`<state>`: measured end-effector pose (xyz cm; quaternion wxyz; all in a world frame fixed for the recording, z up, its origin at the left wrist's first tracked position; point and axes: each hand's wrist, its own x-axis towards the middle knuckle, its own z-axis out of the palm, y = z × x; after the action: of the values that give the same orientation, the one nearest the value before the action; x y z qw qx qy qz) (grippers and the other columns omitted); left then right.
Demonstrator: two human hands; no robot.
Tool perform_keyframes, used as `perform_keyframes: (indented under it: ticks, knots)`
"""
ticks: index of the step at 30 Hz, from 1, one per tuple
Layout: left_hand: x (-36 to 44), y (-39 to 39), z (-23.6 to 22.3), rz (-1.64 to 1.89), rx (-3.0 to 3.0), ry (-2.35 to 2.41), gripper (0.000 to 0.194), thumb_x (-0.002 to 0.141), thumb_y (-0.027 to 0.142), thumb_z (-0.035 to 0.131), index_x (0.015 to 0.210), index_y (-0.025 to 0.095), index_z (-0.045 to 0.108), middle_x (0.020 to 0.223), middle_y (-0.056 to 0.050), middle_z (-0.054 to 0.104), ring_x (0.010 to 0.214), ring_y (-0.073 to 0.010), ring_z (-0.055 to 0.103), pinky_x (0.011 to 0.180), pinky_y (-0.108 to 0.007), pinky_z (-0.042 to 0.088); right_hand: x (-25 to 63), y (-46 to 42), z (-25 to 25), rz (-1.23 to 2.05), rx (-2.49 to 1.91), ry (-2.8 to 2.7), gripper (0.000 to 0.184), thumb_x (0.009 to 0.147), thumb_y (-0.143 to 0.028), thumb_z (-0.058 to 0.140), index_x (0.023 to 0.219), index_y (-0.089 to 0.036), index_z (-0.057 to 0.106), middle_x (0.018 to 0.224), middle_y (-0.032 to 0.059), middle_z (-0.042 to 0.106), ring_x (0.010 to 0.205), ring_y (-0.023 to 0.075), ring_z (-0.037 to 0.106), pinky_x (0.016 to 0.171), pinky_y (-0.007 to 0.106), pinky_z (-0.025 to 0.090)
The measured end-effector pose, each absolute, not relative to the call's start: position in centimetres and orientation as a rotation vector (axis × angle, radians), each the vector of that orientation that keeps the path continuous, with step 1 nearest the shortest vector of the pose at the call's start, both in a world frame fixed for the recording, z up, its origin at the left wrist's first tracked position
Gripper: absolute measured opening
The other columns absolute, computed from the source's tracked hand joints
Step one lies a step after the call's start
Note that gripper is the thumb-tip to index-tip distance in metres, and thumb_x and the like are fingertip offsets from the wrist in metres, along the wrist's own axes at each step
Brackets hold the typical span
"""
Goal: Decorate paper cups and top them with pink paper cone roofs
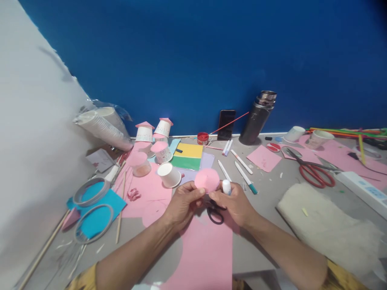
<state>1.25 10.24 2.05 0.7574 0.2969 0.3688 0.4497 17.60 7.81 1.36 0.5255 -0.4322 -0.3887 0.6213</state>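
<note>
Between my two hands is a small pink paper disc point(207, 179), a shallow cone by its crease. My left hand point(186, 203) pinches its lower left edge between thumb and fingers. At its lower right edge is the thumb of my right hand point(237, 203), and a white tube like a glue stick point(226, 187) stands up out of that hand's curled fingers. Black-handled scissors point(215, 216) lie just beneath, their blades hidden by the hands. A large pink sheet point(208, 253) spreads below. Left of the disc, a white paper cup point(169, 175) leans on its side.
Several decorated cups with pink tops point(144, 132) stand at the back left, near stacked paper cups point(102, 129). Markers point(242, 162) lie ahead. A black flask point(256, 119) and a phone point(226, 125) stand by the wall. Red-handled scissors point(316, 175), a cloth point(326, 221) and a power strip point(363, 189) lie right.
</note>
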Motion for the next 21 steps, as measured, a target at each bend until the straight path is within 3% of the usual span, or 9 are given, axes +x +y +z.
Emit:
perform_keyframes:
  ticks: [11, 21]
  knots:
    - [1.2, 10.2, 2.4, 0.968, 0.675, 0.785, 0.042, 0.055, 0.038, 0.1, 0.066, 0.013, 0.068, 0.049, 0.003, 0.054, 0.048, -0.0057, 0.044, 0.054, -0.019, 0.036, 17.6, 7.9, 1.0, 1.44, -1.076, -0.992, 0.044, 0.072, -0.043, 0.089, 0.065, -0.019, 0.053, 0.056, -0.0064, 0.045, 0.051, 0.0077, 0.039, 0.045, 0.023, 0.034]
    - [1.4, 9.7, 2.5, 0.986, 0.712, 0.818, 0.043, 0.054, 0.04, 0.1, 0.066, 0.014, 0.067, 0.05, 0.003, 0.054, 0.048, -0.0064, 0.044, 0.052, -0.02, 0.034, 17.5, 7.9, 2.5, 1.273, -1.22, -1.119, 0.033, 0.072, -0.036, 0.08, 0.062, -0.019, 0.053, 0.055, -0.0041, 0.046, 0.052, 0.009, 0.037, 0.044, 0.023, 0.031]
